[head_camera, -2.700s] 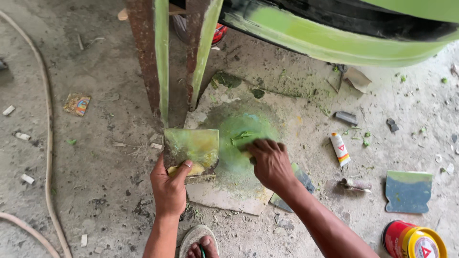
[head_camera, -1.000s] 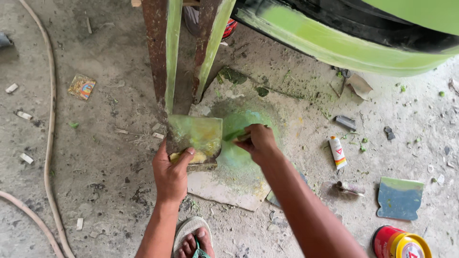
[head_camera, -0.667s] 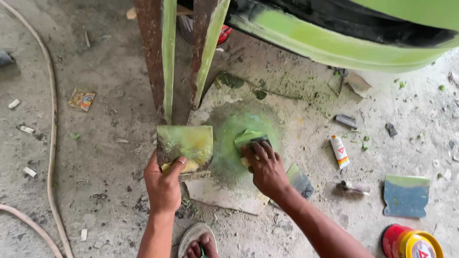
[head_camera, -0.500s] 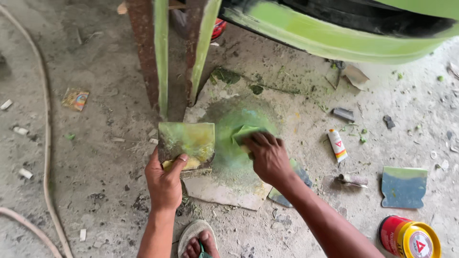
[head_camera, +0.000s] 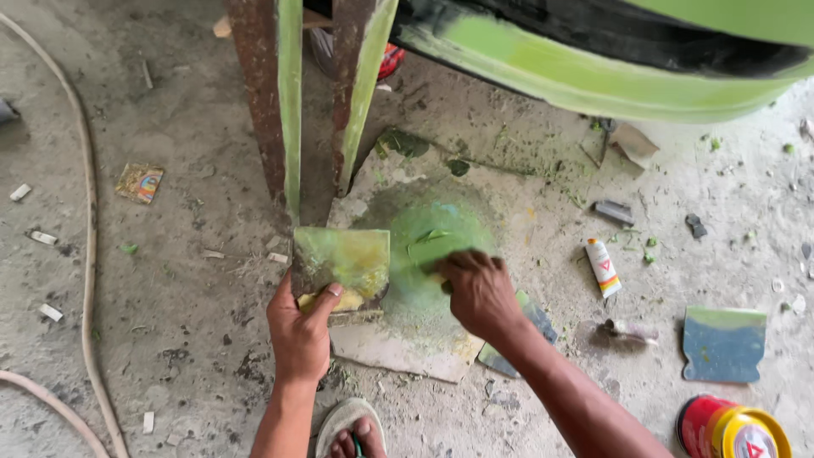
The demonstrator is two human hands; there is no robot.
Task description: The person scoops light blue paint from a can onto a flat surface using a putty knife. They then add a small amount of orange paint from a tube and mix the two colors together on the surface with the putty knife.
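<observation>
A green-painted vehicle body (head_camera: 610,72) and a rusty metal post (head_camera: 288,93) stand over the concrete floor (head_camera: 170,339). On the floor lies a flat mixing board (head_camera: 407,348) smeared with green putty (head_camera: 441,246). The left hand (head_camera: 298,332) grips a green-stained square scraper plate (head_camera: 341,263) beside it. The right hand (head_camera: 482,293) is clenched around a small putty spreader (head_camera: 434,248) pressed into the putty.

Ahead: I see the rusty green-edged posts (head_camera: 288,102) standing just beyond the board (head_camera: 407,352), blocking any reach forward.
Right: a tube (head_camera: 603,267), blue scraper (head_camera: 723,343) and tin (head_camera: 733,428) lie scattered, with bare floor between them.
Left: open concrete out to the hose (head_camera: 85,254).
</observation>
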